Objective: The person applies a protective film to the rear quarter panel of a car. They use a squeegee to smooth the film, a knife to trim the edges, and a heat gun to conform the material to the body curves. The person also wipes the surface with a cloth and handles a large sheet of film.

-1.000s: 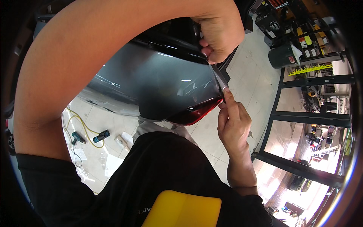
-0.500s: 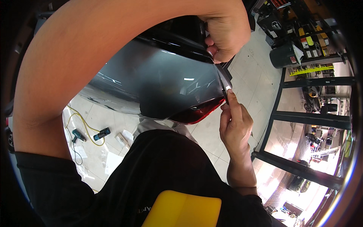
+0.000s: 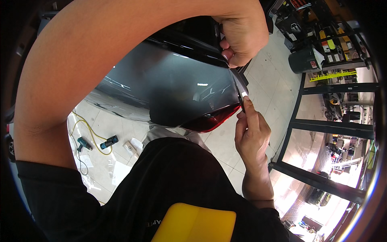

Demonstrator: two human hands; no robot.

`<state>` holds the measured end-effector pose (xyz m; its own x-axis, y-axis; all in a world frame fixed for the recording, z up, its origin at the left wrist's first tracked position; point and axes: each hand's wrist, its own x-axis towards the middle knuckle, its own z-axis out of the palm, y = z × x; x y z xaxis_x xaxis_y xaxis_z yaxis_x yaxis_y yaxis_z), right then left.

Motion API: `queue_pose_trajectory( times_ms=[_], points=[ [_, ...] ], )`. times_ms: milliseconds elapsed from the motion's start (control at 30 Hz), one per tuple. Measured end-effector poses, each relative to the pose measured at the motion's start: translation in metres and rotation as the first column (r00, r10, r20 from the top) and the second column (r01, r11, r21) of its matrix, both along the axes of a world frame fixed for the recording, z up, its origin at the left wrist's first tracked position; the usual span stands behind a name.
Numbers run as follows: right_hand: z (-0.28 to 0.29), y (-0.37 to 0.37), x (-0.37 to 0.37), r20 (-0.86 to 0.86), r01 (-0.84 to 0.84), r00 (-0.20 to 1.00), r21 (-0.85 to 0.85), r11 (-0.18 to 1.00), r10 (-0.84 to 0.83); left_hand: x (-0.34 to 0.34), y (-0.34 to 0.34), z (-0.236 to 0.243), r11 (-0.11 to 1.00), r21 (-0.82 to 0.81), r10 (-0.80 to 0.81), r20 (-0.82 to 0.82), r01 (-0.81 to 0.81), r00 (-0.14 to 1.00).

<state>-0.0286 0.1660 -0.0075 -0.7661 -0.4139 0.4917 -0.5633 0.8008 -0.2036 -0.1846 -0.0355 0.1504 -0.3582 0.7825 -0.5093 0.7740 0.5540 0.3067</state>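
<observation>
A glossy dark grey car body panel (image 3: 169,80) curves away in front of me, with a red tail light (image 3: 211,121) at its near right corner. My left arm arches over the panel, and my left hand (image 3: 244,38) is closed in a pinch at its far right corner. What those fingers grip is hidden. Lower down the same edge, my right hand (image 3: 254,133) is closed, index finger and thumb against a thin dark-and-pale strip (image 3: 242,90) that runs up toward the left hand. I cannot tell whether this strip is film or a tool.
A yellow flat piece (image 3: 193,224) with rounded corners sits against my black shirt. On the tiled floor at left lie a cordless drill (image 3: 84,144), a dark blue tool (image 3: 109,142) and a yellow cable (image 3: 92,131). A dark bin (image 3: 303,60) stands by glass doors at right.
Almost nothing differs. Both hands keep their closed grips at the panel's right edge, with only a very slight shift to the right.
</observation>
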Motion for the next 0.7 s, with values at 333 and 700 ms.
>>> queue_pose_trajectory(
  times_ms=[333, 700],
  points=[
    [0.002, -0.001, 0.001, -0.002, -0.006, 1.000, 0.034, 0.999, 0.006, -0.018, -0.001, -0.007, 0.999, 0.018, -0.044, 0.205, 0.041, 0.978],
    [-0.001, 0.018, 0.016, 0.216, 0.154, 0.972, -0.283, 0.947, -0.094, 0.007, 0.008, -0.022, 0.995, -0.001, 0.096, -0.057, -0.096, 0.994]
  ],
)
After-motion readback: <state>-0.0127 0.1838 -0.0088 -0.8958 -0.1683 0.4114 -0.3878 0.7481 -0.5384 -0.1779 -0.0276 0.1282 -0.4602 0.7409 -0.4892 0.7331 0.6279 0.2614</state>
